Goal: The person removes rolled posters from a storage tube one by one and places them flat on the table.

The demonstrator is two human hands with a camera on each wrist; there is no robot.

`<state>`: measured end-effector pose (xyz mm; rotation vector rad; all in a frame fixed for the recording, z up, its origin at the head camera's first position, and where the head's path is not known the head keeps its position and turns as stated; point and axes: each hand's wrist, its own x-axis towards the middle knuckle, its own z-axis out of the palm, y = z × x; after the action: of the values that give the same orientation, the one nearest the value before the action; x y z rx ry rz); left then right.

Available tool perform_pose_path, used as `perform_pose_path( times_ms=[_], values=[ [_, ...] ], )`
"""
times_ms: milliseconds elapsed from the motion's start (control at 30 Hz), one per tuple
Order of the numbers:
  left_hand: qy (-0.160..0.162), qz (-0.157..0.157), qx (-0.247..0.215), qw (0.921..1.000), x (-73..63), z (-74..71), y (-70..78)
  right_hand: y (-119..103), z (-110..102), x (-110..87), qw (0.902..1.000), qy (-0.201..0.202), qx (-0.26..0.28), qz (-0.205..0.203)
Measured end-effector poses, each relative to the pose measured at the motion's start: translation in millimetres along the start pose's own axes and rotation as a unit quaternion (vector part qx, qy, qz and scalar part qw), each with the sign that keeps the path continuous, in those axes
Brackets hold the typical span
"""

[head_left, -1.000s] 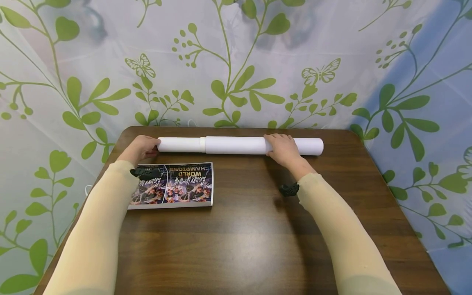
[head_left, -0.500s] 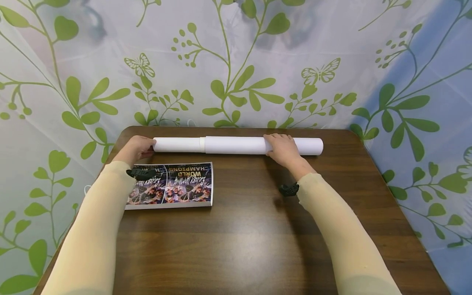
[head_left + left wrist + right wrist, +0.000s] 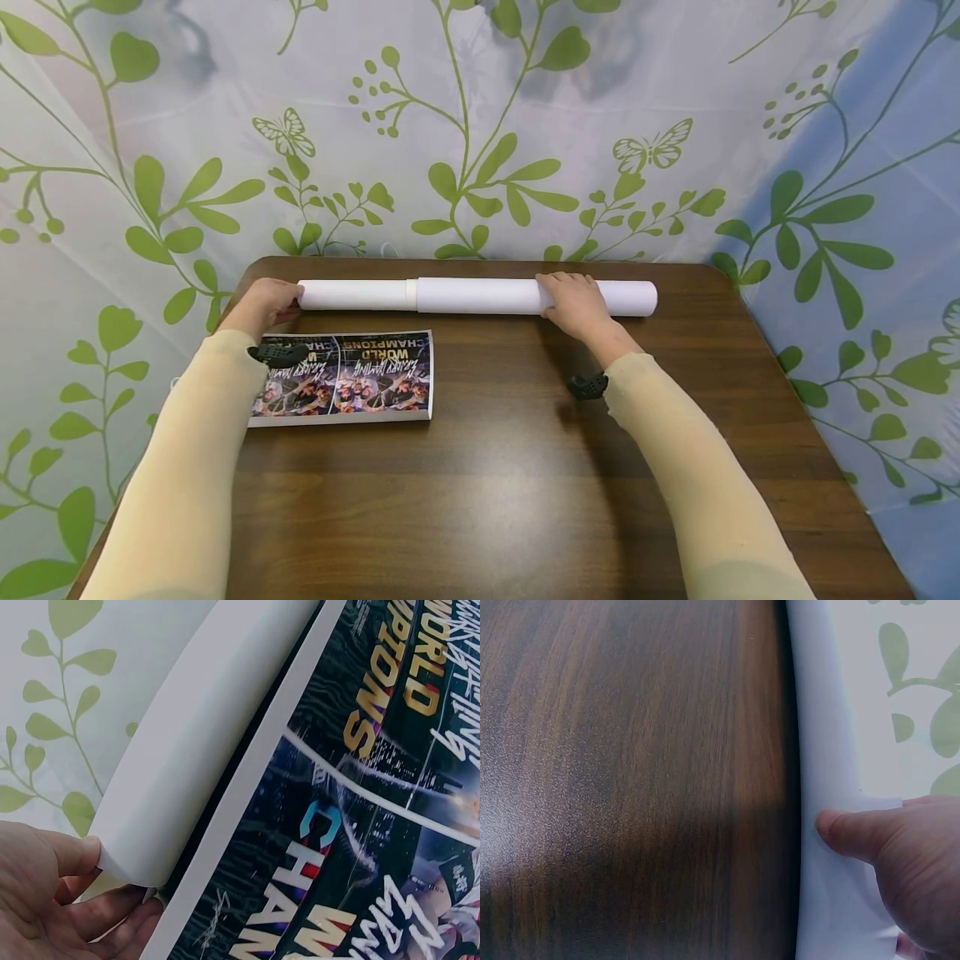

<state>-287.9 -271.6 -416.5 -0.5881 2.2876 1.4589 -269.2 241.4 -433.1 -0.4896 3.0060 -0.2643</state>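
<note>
A long white tube lies flat along the far edge of the table. From the narrow collar at its left end sticks a slimmer white paper roll. My left hand pinches the roll's outer end; in the left wrist view the thumb lies on top and the fingers are under its rim. Farther right, my right hand holds the tube from above. Its thumb lies along the near side in the right wrist view, while the other fingers are mostly hidden behind the tube.
A printed poster sheet, its lettering upside down, lies in front of the roll, partly under my left forearm. The brown wooden table backs onto a leaf-patterned curtain. Each wrist wears a black strap.
My left hand has moved left with the roll's end, so a longer stretch of roll shows outside the collar. The tube and my right hand have stayed in place.
</note>
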Motion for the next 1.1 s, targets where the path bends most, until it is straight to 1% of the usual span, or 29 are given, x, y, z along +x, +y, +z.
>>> perform_pose_path(
  times_ms=[233,467,600,733,1000,1100],
  values=[
    [0.012,0.002,0.000,0.9999,1.0,-4.6,-5.5,0,0,-0.1,1.0000,0.004,-0.003,0.000],
    [0.033,-0.012,-0.002,0.9994,2.5,-11.5,-8.4,0,0,0.3,1.0000,0.007,-0.005,-0.005],
    [0.036,-0.013,0.002,0.9992,5.1,-15.1,-10.8,-1,0,0.1,1.0000,0.005,-0.005,-0.003],
    [0.038,-0.009,0.012,0.9992,2.6,-18.9,-12.1,-1,0,-0.7,1.0000,0.006,-0.004,-0.003],
    [0.041,-0.015,0.004,0.9991,-0.4,-32.0,-18.1,-1,0,-1.2,1.0000,0.007,0.001,-0.006],
    [0.047,-0.019,-0.002,0.9987,-0.3,-36.1,-20.6,-1,0,-1.5,1.0000,0.007,0.002,-0.006]
  ],
)
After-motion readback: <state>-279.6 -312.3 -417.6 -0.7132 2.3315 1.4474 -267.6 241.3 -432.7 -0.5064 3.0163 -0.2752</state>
